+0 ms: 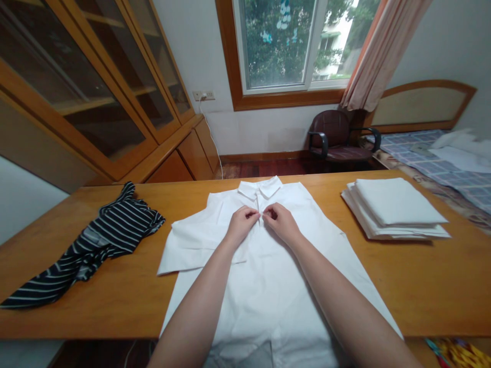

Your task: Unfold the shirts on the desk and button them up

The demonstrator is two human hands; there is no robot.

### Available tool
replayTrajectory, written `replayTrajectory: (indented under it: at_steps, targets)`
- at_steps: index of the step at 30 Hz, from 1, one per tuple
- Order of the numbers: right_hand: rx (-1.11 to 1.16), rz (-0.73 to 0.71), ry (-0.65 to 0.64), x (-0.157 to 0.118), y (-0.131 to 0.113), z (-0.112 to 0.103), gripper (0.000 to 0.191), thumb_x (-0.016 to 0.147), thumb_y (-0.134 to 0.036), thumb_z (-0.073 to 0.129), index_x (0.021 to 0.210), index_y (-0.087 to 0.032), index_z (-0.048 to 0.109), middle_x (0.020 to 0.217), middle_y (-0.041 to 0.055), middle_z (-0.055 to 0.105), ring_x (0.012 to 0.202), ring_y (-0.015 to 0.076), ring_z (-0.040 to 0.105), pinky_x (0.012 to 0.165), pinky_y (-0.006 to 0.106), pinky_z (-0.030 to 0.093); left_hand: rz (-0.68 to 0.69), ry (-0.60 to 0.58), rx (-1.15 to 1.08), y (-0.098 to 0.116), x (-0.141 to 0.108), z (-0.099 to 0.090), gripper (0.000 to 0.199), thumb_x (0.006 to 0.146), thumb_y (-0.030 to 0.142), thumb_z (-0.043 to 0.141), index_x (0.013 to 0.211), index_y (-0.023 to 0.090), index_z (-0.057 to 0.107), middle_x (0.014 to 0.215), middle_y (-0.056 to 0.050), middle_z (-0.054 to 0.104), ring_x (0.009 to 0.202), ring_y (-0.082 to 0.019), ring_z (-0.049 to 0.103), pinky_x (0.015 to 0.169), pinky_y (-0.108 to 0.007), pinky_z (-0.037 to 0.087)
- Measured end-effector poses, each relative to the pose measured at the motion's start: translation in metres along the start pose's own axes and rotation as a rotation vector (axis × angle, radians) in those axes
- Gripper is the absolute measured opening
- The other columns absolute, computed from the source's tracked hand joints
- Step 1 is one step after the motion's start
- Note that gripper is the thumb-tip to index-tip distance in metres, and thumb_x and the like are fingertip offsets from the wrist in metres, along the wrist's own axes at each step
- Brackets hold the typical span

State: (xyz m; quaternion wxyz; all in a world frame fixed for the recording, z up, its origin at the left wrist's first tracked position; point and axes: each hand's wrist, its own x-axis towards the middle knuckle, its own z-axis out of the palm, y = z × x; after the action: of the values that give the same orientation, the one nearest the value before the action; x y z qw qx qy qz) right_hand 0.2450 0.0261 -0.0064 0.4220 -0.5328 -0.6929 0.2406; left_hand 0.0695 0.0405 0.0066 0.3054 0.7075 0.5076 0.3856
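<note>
A white collared shirt [268, 286] lies spread front side up on the wooden table, its collar toward the far edge and its hem over the near edge. One sleeve is laid out to the left. Just below the collar, my left hand [242, 224] pinches the shirt's front placket with thumb and finger. My right hand [281, 221] pinches the same placket from the other side, its fingertips almost meeting the left ones. Any button between the fingertips is too small to make out.
On the table [383, 271], a black and white striped garment [115, 230] lies crumpled at left. A stack of folded white cloth [399, 204] sits at right. Beyond are a glass-door cabinet [126, 66], an office chair [335, 133] and a bed [441, 148].
</note>
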Motion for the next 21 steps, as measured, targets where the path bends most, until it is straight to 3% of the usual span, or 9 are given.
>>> replayTrajectory:
  at_steps: [4, 6, 13, 21]
  targets:
    - [0.003, -0.042, -0.03, -0.001, -0.001, -0.001, 0.039, 0.083, -0.015, 0.06, 0.121, -0.022, 0.062, 0.089, 0.0006, 0.062, 0.075, 0.0153, 0.055, 0.075, 0.027, 0.045, -0.002, -0.013, -0.019, 0.0, -0.001, 0.0, 0.009, 0.081, 0.026, 0.067, 0.08, 0.019, 0.073, 0.083, -0.002, 0.067, 0.082, -0.018, 0.063, 0.078, -0.029, 0.048]
    - [-0.04, -0.061, -0.063, -0.002, -0.001, -0.001, 0.043, 0.084, -0.013, 0.057, 0.125, -0.024, 0.061, 0.091, 0.0012, 0.061, 0.077, 0.0157, 0.055, 0.078, 0.027, 0.045, 0.002, -0.022, -0.028, 0.001, -0.001, 0.0, 0.01, 0.082, 0.027, 0.066, 0.081, 0.02, 0.073, 0.083, -0.002, 0.067, 0.083, -0.018, 0.063, 0.078, -0.029, 0.048]
    - [-0.234, 0.011, -0.027, -0.003, -0.004, -0.003, 0.016, 0.081, -0.011, 0.055, 0.089, -0.022, 0.064, 0.084, 0.002, 0.058, 0.077, 0.0179, 0.055, 0.073, 0.028, 0.041, -0.058, 0.082, -0.126, 0.0, 0.001, -0.003, 0.017, 0.083, 0.026, 0.059, 0.081, 0.019, 0.074, 0.083, -0.002, 0.068, 0.081, -0.017, 0.063, 0.078, -0.028, 0.049]
    - [-0.11, 0.016, 0.055, -0.003, -0.005, -0.005, 0.011, 0.08, -0.013, 0.053, 0.086, -0.021, 0.057, 0.086, 0.001, 0.057, 0.073, 0.0159, 0.053, 0.071, 0.028, 0.041, -0.254, 0.207, -0.462, -0.018, 0.009, -0.008, 0.03, 0.08, 0.042, 0.059, 0.085, 0.015, 0.071, 0.076, -0.003, 0.062, 0.066, -0.012, 0.056, 0.057, -0.021, 0.041]
